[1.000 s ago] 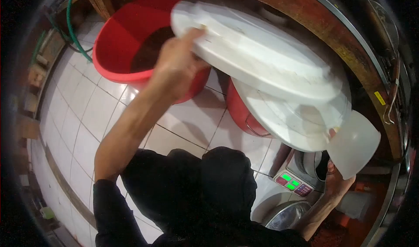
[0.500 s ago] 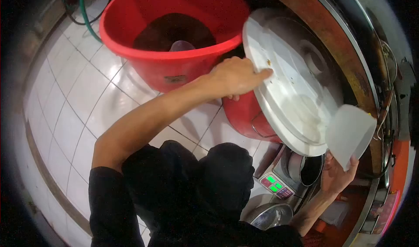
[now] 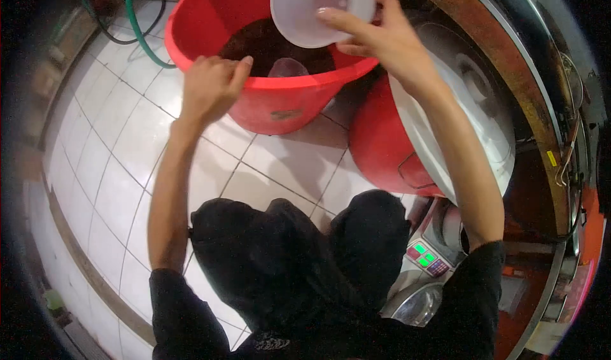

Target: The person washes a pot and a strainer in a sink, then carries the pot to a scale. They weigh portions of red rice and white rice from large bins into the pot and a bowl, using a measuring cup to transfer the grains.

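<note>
My right hand point(image 3: 388, 42) is closed around a translucent white plastic container point(image 3: 318, 16), tilted with its round mouth toward the lower left. It hangs over the right part of a large red tub point(image 3: 273, 105). Dark contents point(image 3: 254, 45) lie in the tub, and a clear scoop-like piece point(image 3: 287, 67) rests in them near the front wall. At the tub's front left rim is my left hand point(image 3: 213, 86), its fingers curled over the edge and the thumb pointing right.
Right of the tub stands a second red bucket point(image 3: 385, 140) with a wire handle, covered by a white lid point(image 3: 445, 124). A digital scale point(image 3: 429, 256) with green displays and a metal bowl point(image 3: 417, 303) are at lower right. A green hose point(image 3: 130, 23) runs at upper left over white tiles.
My left hand has let go of the white lid and moved left to the tub rim. My right hand has carried the container from lower right up over the tub. The lid now sits lower on its bucket.
</note>
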A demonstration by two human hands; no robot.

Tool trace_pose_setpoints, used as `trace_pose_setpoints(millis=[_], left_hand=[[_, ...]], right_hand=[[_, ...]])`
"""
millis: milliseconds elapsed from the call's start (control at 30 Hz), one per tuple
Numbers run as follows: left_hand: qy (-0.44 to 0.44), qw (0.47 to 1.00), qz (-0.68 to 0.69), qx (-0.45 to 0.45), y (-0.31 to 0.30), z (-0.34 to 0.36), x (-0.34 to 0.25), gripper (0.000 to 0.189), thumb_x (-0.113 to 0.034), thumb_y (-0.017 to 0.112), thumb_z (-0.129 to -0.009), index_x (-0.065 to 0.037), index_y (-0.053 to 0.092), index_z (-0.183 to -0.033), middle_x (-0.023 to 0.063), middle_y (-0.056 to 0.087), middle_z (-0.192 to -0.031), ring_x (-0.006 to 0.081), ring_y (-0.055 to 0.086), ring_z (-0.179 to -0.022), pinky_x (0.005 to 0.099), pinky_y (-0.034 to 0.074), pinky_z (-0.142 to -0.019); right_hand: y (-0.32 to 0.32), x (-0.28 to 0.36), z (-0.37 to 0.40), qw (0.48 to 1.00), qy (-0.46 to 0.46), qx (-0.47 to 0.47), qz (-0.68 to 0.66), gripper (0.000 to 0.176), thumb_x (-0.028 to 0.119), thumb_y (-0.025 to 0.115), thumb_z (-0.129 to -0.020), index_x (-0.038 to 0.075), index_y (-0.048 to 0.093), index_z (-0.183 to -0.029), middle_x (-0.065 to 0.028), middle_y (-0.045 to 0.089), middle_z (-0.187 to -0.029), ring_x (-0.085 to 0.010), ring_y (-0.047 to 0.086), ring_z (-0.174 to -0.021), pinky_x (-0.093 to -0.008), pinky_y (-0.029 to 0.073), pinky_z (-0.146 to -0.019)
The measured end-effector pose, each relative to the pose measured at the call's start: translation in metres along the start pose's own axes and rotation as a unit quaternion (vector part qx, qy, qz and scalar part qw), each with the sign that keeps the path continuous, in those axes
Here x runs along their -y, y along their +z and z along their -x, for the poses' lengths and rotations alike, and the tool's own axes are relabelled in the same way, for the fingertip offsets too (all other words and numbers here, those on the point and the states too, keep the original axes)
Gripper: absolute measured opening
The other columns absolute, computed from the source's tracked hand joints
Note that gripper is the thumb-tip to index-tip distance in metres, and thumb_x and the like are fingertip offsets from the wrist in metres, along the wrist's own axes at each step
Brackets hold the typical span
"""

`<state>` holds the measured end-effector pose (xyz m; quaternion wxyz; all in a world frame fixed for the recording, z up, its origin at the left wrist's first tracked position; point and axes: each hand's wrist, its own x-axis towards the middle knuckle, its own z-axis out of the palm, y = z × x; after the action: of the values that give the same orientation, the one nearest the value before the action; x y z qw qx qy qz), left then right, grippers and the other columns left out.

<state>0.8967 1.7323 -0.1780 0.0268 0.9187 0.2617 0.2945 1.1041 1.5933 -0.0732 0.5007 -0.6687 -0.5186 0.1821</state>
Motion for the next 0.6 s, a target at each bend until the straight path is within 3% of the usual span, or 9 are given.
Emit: trace_pose_setpoints(millis=[67, 100, 133, 167, 233, 333, 467, 600], left_hand=[[0.016, 0.999, 0.048, -0.019, -0.002, 0.011, -0.012, 0.031, -0.024, 0.054, -0.090, -0.003, 0.064, -0.068, 0.0165, 0.063, -0.070, 0.0345, 0.060, -0.067, 0.0445, 0.043, -0.064], [0.030, 0.996, 0.062, -0.054, 0.002, 0.019, -0.014, 0.026, -0.021, 0.057, -0.087, -0.004, 0.064, -0.068, 0.0141, 0.064, -0.070, 0.0317, 0.060, -0.066, 0.0423, 0.042, -0.063], [0.013, 0.998, 0.051, -0.022, -0.009, 0.023, -0.022, 0.024, -0.021, 0.059, -0.086, -0.005, 0.064, -0.068, 0.0127, 0.064, -0.070, 0.0291, 0.059, -0.064, 0.0402, 0.042, -0.060], [0.023, 0.997, 0.055, -0.037, -0.011, 0.032, -0.027, 0.024, -0.020, 0.059, -0.085, -0.006, 0.061, -0.066, 0.0117, 0.062, -0.067, 0.0284, 0.058, -0.062, 0.0399, 0.041, -0.058], [0.031, 0.997, 0.057, -0.038, -0.017, 0.047, -0.036, 0.025, -0.017, 0.059, -0.084, -0.007, 0.055, -0.061, 0.0096, 0.055, -0.059, 0.0269, 0.054, -0.057, 0.0399, 0.038, -0.055], [0.006, 0.997, 0.059, -0.043, -0.034, 0.077, -0.051, 0.029, -0.017, 0.061, -0.079, -0.009, 0.045, -0.055, 0.0068, 0.042, -0.052, 0.0240, 0.045, -0.049, 0.0382, 0.033, -0.050], [-0.028, 0.995, 0.039, -0.085, -0.052, 0.114, -0.059, 0.025, -0.018, 0.059, -0.065, -0.012, 0.041, -0.050, 0.0033, 0.036, -0.050, 0.0195, 0.037, -0.044, 0.0328, 0.027, -0.046], [-0.061, 0.992, 0.008, -0.111, -0.062, 0.134, -0.056, 0.026, -0.021, 0.055, -0.065, -0.017, 0.036, -0.049, -0.0012, 0.034, -0.047, 0.0146, 0.039, -0.044, 0.0289, 0.032, -0.050]], right_hand=[[0.029, -0.029, -0.026, 1.000, -0.007, -0.007, 0.026, 0.095, 0.052, 0.077, -0.069, -0.009, 0.035, -0.130, -0.0260, 0.052, -0.116, -0.0311, 0.063, -0.091, -0.0370, 0.053, -0.085], [0.040, -0.049, -0.042, 0.979, -0.054, -0.021, 0.195, 0.097, 0.050, 0.078, -0.068, -0.007, 0.032, -0.131, -0.0312, 0.045, -0.122, -0.0371, 0.062, -0.094, -0.0391, 0.053, -0.085], [0.050, -0.055, -0.052, 0.928, -0.093, -0.035, 0.359, 0.099, 0.048, 0.080, -0.066, -0.006, 0.030, -0.132, -0.0363, 0.039, -0.128, -0.0431, 0.062, -0.097, -0.0412, 0.053, -0.085], [0.059, -0.063, -0.058, 0.929, -0.086, -0.033, 0.359, 0.099, 0.048, 0.080, -0.066, -0.006, 0.030, -0.132, -0.0363, 0.039, -0.128, -0.0431, 0.062, -0.097, -0.0412, 0.053, -0.085], [0.077, -0.071, -0.070, 0.906, -0.071, 0.055, 0.413, 0.103, 0.048, 0.082, -0.062, -0.007, 0.029, -0.131, -0.0411, 0.033, -0.131, -0.0542, 0.057, -0.097, -0.0495, 0.052, -0.086], [0.109, -0.124, -0.102, 0.871, -0.087, 0.098, 0.474, 0.100, 0.047, 0.082, -0.062, -0.004, 0.031, -0.130, -0.0417, 0.030, -0.131, -0.0565, 0.055, -0.099, -0.0514, 0.052, -0.083], [0.148, -0.164, -0.129, 0.860, -0.109, 0.119, 0.484, 0.096, 0.046, 0.083, -0.061, -0.004, 0.033, -0.127, -0.0379, 0.037, -0.122, -0.0528, 0.059, -0.092, -0.0496, 0.055, -0.077], [0.184, -0.165, -0.127, 0.846, -0.165, 0.157, 0.482, 0.096, 0.044, 0.083, -0.061, -0.002, 0.031, -0.128, -0.0345, 0.041, -0.115, -0.0485, 0.063, -0.083, -0.0470, 0.058, -0.068]])
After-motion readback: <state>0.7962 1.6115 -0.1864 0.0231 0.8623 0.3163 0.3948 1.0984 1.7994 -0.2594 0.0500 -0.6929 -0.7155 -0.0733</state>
